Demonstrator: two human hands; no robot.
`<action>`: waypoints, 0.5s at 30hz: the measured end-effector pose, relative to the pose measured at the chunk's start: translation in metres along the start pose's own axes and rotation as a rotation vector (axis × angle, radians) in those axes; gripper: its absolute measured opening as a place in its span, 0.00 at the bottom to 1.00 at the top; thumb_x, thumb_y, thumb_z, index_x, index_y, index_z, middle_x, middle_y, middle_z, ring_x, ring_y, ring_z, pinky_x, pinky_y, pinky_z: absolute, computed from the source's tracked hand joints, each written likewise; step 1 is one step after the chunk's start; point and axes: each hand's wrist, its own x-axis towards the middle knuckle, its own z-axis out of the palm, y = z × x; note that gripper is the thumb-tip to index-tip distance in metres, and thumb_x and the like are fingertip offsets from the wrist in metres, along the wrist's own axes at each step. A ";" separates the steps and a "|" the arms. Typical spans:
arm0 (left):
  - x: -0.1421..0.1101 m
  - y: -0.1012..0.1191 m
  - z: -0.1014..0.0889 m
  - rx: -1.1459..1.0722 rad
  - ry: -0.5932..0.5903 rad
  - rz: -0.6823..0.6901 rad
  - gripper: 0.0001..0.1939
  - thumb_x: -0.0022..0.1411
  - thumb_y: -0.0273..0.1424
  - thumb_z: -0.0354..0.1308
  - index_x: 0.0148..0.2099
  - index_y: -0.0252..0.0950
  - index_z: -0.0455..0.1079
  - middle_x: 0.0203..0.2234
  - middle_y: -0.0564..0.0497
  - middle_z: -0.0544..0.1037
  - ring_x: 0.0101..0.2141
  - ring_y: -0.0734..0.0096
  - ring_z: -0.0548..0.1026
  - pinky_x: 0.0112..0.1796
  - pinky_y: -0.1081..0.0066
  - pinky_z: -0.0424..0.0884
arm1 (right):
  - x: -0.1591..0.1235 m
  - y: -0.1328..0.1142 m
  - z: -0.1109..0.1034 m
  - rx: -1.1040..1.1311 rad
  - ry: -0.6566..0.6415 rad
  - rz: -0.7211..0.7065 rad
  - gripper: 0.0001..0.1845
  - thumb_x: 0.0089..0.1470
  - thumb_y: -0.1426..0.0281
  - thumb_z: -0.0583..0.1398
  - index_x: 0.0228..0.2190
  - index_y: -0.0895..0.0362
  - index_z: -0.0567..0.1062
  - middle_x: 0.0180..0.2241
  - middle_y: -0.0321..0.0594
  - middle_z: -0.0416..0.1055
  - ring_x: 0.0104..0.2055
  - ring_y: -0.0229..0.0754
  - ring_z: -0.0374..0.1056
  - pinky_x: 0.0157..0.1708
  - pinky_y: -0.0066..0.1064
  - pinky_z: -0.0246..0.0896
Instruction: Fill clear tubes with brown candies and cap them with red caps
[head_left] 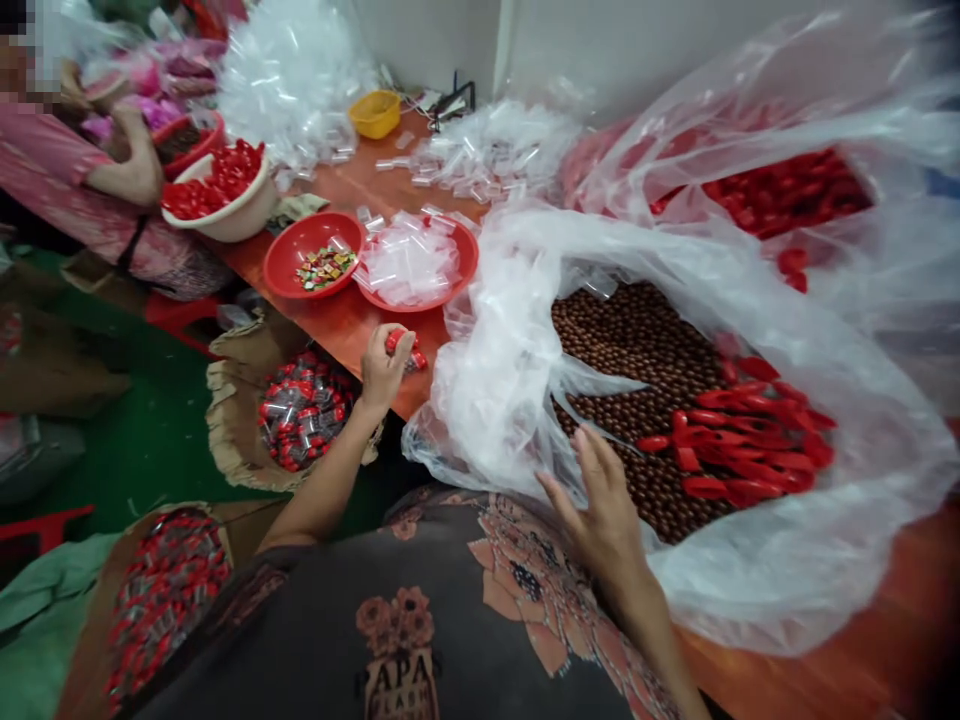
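Note:
My left hand point(381, 372) is closed on a small red-capped clear tube point(400, 341) at the near edge of the orange table; another red cap shows just beside it. My right hand point(606, 508) is empty, fingers spread, over the near edge of a large clear plastic bag point(517, 330). Inside that open bag lie many small round brown balls point(637, 335). A heap of red plastic pieces point(750, 435) rests on the balls at the right. Beyond my left hand stands a red bowl point(466, 262) heaped with clear plastic tubes point(411, 258).
A second red bowl point(281, 262) holds small colourful bits. Cardboard boxes point(223, 425) of red-capped tubes stand below the table's left edge. Loose clear tubes point(495, 150), a yellow basket point(375, 114) and a white bowl of red pieces point(244, 215) lie farther back. A co-worker point(82, 190) sits at left.

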 end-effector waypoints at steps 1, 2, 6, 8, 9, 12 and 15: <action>0.009 -0.016 0.003 0.072 -0.003 0.010 0.26 0.68 0.51 0.44 0.45 0.32 0.66 0.46 0.40 0.73 0.51 0.65 0.69 0.53 0.63 0.62 | -0.002 0.000 0.003 0.001 -0.014 -0.011 0.44 0.60 0.66 0.61 0.69 0.45 0.45 0.65 0.50 0.56 0.66 0.57 0.59 0.59 0.55 0.67; 0.016 -0.029 0.008 0.129 -0.018 0.027 0.24 0.67 0.51 0.48 0.44 0.32 0.66 0.49 0.38 0.73 0.54 0.62 0.67 0.56 0.61 0.59 | -0.003 0.000 0.007 0.004 -0.026 -0.019 0.44 0.60 0.67 0.61 0.69 0.45 0.45 0.65 0.50 0.57 0.65 0.56 0.60 0.58 0.54 0.68; 0.024 -0.054 0.027 0.241 -0.183 0.074 0.20 0.59 0.45 0.63 0.44 0.35 0.68 0.56 0.38 0.72 0.62 0.52 0.62 0.61 0.52 0.52 | -0.009 0.000 0.015 0.015 -0.057 -0.024 0.41 0.61 0.68 0.60 0.69 0.45 0.47 0.63 0.51 0.61 0.63 0.55 0.63 0.57 0.54 0.68; 0.019 -0.058 0.022 0.304 -0.210 0.088 0.20 0.59 0.42 0.64 0.48 0.37 0.68 0.57 0.41 0.72 0.61 0.54 0.64 0.61 0.54 0.55 | -0.012 0.002 0.017 0.013 -0.054 -0.022 0.40 0.62 0.68 0.59 0.69 0.44 0.48 0.62 0.51 0.63 0.62 0.55 0.65 0.57 0.53 0.69; 0.016 -0.060 0.014 0.340 -0.211 0.091 0.20 0.60 0.41 0.63 0.50 0.37 0.67 0.58 0.42 0.72 0.60 0.56 0.66 0.60 0.56 0.57 | -0.013 0.003 0.017 0.009 -0.048 -0.024 0.39 0.62 0.68 0.59 0.69 0.44 0.48 0.61 0.50 0.64 0.62 0.54 0.66 0.56 0.52 0.70; 0.002 -0.074 -0.029 0.453 -0.155 0.072 0.17 0.63 0.40 0.57 0.51 0.37 0.68 0.53 0.44 0.76 0.54 0.57 0.71 0.57 0.58 0.62 | -0.015 0.004 0.016 0.002 -0.040 -0.020 0.38 0.63 0.69 0.58 0.69 0.45 0.49 0.59 0.49 0.68 0.59 0.53 0.69 0.54 0.50 0.73; -0.005 -0.104 -0.084 0.581 -0.029 0.009 0.16 0.64 0.42 0.52 0.46 0.36 0.69 0.44 0.43 0.79 0.48 0.50 0.74 0.49 0.54 0.66 | -0.015 0.005 0.015 0.012 -0.019 0.010 0.39 0.62 0.69 0.59 0.69 0.46 0.49 0.58 0.49 0.70 0.58 0.51 0.70 0.53 0.48 0.73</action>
